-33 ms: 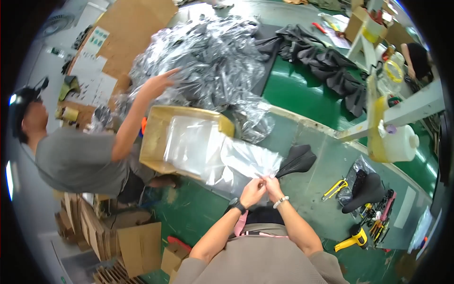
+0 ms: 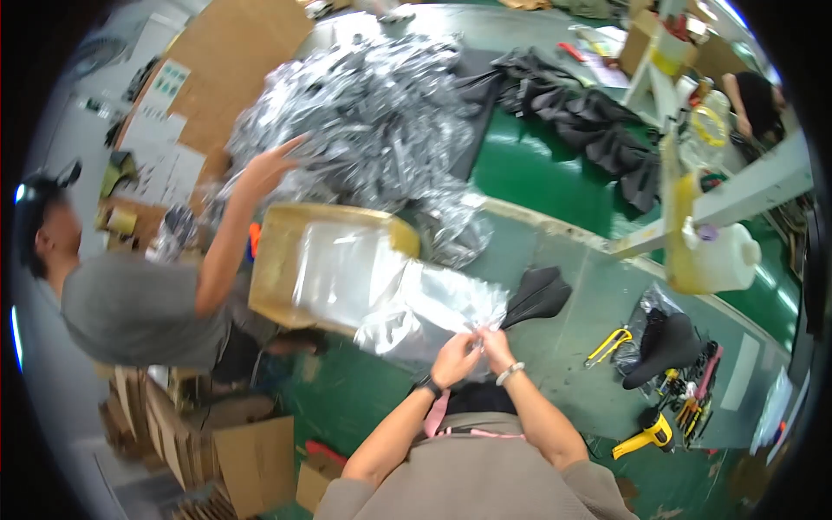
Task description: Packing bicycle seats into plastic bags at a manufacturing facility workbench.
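A clear plastic bag (image 2: 442, 303) lies stretched toward me from a yellow-brown box (image 2: 276, 260). My left hand (image 2: 455, 360) pinches the bag's near end, its fingers closed. Right beside it, my right hand (image 2: 497, 351) is also closed on that end, the two sets of fingertips nearly touching. Inside the box sits a stack of flat clear bags (image 2: 340, 269). Just beyond my right hand rests a black bicycle saddle (image 2: 539, 295), its narrow end partly behind the bag's edge.
A heap of saddles in shiny plastic (image 2: 364, 121) fills the far table. Uncovered black saddles (image 2: 581, 117) lie far right. To the right are a yellow cutter (image 2: 608, 347), another saddle (image 2: 666, 348) and a yellow heat gun (image 2: 646, 436). A co-worker (image 2: 143, 303) reaches over at left.
The bag looks more crumpled near the box's edge. My hands stay together at its end. The co-worker's raised hand has shifted slightly left, and the whole view has moved a little.
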`<control>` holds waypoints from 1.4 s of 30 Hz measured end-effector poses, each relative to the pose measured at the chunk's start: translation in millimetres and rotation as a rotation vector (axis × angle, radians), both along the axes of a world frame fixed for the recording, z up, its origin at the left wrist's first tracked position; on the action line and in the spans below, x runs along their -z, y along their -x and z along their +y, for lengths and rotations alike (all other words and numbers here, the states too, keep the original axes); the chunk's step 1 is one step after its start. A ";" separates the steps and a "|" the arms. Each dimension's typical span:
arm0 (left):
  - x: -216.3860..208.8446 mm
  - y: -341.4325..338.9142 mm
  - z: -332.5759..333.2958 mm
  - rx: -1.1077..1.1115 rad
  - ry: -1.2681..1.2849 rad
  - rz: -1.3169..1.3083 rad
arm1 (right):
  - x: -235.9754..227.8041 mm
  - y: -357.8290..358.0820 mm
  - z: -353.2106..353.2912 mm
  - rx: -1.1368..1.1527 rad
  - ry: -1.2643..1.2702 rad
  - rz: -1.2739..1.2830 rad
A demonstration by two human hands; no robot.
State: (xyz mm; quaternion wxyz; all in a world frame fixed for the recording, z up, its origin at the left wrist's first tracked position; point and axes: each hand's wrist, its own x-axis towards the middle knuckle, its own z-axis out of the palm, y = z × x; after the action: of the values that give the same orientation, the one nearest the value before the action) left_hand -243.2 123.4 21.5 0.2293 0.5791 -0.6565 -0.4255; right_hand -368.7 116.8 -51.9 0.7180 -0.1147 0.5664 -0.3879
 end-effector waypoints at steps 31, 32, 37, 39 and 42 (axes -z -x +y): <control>-18.3 -137.9 -76.6 -0.358 0.298 -0.446 | -12.3 21.2 -16.0 -0.220 0.196 0.715; -4.0 -150.6 -83.4 -0.376 0.298 -0.458 | -12.3 18.5 -19.7 -0.236 0.206 0.704; 39.7 -164.5 -110.9 -0.156 0.002 -0.610 | -17.1 17.8 -28.1 -0.321 0.174 0.692; 46.8 -161.7 -108.5 -0.177 0.039 -0.647 | -13.2 19.9 -22.5 -0.299 0.175 0.675; 55.0 -162.7 -111.5 -0.141 0.082 -0.625 | -3.3 29.9 -16.6 -0.342 0.108 0.664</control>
State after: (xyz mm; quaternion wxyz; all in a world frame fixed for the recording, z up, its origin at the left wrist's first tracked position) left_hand -80.5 11.9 -33.5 0.0684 0.7162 -0.6699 -0.1833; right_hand -398.6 100.2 -48.6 0.5426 -0.3648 0.7198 -0.2333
